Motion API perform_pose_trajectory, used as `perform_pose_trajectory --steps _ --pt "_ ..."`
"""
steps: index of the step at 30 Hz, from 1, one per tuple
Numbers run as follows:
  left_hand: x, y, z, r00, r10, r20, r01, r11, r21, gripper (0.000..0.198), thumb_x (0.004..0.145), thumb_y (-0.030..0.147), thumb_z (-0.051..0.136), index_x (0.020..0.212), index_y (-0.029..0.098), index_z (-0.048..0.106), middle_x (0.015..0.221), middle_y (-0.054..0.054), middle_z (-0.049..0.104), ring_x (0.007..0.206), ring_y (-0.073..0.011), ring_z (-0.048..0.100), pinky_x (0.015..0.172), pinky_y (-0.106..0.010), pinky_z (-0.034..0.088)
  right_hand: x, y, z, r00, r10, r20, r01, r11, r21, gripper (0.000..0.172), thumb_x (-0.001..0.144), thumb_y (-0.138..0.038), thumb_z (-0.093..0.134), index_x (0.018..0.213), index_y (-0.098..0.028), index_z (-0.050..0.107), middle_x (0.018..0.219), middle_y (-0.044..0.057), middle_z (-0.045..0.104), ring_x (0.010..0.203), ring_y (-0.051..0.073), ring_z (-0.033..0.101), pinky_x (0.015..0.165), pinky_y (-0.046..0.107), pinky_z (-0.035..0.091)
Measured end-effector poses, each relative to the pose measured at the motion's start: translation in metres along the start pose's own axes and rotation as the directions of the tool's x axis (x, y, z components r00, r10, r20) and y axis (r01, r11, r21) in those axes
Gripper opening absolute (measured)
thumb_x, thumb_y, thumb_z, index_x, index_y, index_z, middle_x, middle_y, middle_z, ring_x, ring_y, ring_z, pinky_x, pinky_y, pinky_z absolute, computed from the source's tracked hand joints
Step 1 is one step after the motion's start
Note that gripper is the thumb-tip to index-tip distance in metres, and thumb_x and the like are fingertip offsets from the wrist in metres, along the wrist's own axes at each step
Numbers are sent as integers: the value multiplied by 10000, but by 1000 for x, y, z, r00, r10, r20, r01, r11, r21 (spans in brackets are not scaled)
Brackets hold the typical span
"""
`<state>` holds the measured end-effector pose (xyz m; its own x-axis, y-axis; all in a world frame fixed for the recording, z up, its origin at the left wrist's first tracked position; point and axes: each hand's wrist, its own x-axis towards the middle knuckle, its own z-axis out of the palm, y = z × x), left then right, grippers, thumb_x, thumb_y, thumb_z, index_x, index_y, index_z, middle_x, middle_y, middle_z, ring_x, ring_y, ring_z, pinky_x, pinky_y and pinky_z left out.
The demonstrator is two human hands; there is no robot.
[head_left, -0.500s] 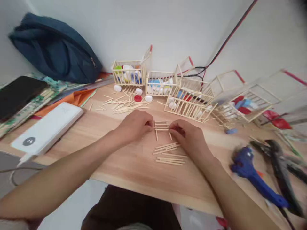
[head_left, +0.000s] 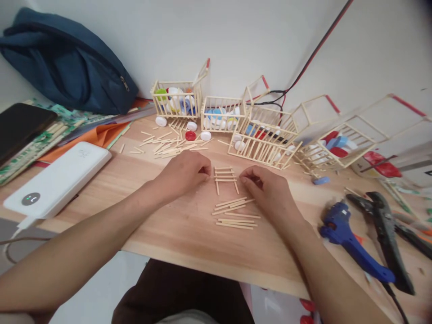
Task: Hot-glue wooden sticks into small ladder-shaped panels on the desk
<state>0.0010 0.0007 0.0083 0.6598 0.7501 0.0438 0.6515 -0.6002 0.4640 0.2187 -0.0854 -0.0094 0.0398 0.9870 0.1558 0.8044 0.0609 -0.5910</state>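
A small ladder-like frame of thin wooden sticks (head_left: 224, 180) lies flat on the table between my hands, with several rungs across two side sticks. Just left of it, my left hand (head_left: 189, 173) rests with loosely curled fingers, a narrow gap from the frame and nothing visible in its grasp. My right hand (head_left: 268, 186) is close to the right side stick, thumb and index finger slightly apart, holding nothing I can see. Loose wooden sticks (head_left: 238, 222) lie in rows below the frame, beside my right wrist.
Stick-built miniature carts (head_left: 177, 101) with bottle caps line the wall. Cut sticks (head_left: 165, 146) are scattered before them. A white power bank (head_left: 60, 180), black phone (head_left: 23, 130) and blue bag (head_left: 70, 67) occupy the left. At right lie a blue glue gun (head_left: 354, 243) and black-handled cutters (head_left: 388, 238).
Both hands have drawn slightly away from the stick frame's sides, leaving small gaps. The frame stays flat on the table. The view has shifted a little.
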Motion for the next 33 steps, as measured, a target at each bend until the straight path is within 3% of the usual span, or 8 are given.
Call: perform_pose_trajectory --steps 4,13,17,20,23,26,29,33 --pt "0 -2 0 1000 13 -21 -14 1000 -4 107 713 146 606 723 196 701 717 8 684 674 -138 575 629 -250 345 -1 -2 1 999 -11 38 10 1000 12 51 817 -205 594 822 -210 645 750 -12 649 660 127 568 631 242 420" --pt "0 -6 1 996 23 -81 -25 999 -21 126 723 135 579 723 190 692 718 12 683 685 -137 585 645 -255 365 -1 1 4 983 -175 60 178 983 -41 39 846 -204 581 858 -211 618 820 22 620 757 161 563 685 272 423" --pt "3 -6 2 984 83 -157 -87 996 -13 127 760 124 578 746 181 691 743 9 690 711 -140 595 685 -262 398 1 -1 2 971 -216 98 221 974 -44 78 862 -200 547 818 -209 609 822 20 621 772 160 560 707 275 409" --pt "4 -3 5 957 185 -222 -175 982 66 176 845 147 533 882 175 702 870 -27 709 842 -174 608 792 -299 436 3 1 -6 982 -185 27 186 980 -68 82 852 -206 535 801 -204 599 777 12 621 717 149 556 663 260 393" --pt "1 6 11 934 327 -142 -290 929 229 309 928 205 450 1182 166 623 1230 -74 634 1162 -241 521 974 -381 399 6 12 -18 989 -101 -109 81 982 -170 68 816 -220 549 768 -194 590 719 14 612 656 148 543 617 253 368" --pt "-8 18 17 942 333 28 -323 885 336 479 961 359 411 1404 175 425 1500 -63 385 1393 -306 281 1101 -476 277 5 23 -26 989 -17 -148 -30 951 -308 74 795 -219 544 741 -198 590 708 24 623 646 158 542 603 259 343" --pt "-17 28 19 958 260 119 -286 883 373 606 958 509 335 1451 155 348 1549 -69 282 1447 -318 151 1150 -524 158 3 26 -28 987 60 -146 -115 905 -410 95 796 -236 528 730 -209 592 715 32 639 646 172 543 587 268 318" --pt "-20 30 19 960 235 155 -276 893 357 672 940 585 290 1447 150 357 1545 -84 284 1461 -309 106 1162 -534 90 0 22 -26 986 117 -116 -159 861 -483 115 801 -259 524 720 -210 587 710 38 639 634 177 546 575 273 308"
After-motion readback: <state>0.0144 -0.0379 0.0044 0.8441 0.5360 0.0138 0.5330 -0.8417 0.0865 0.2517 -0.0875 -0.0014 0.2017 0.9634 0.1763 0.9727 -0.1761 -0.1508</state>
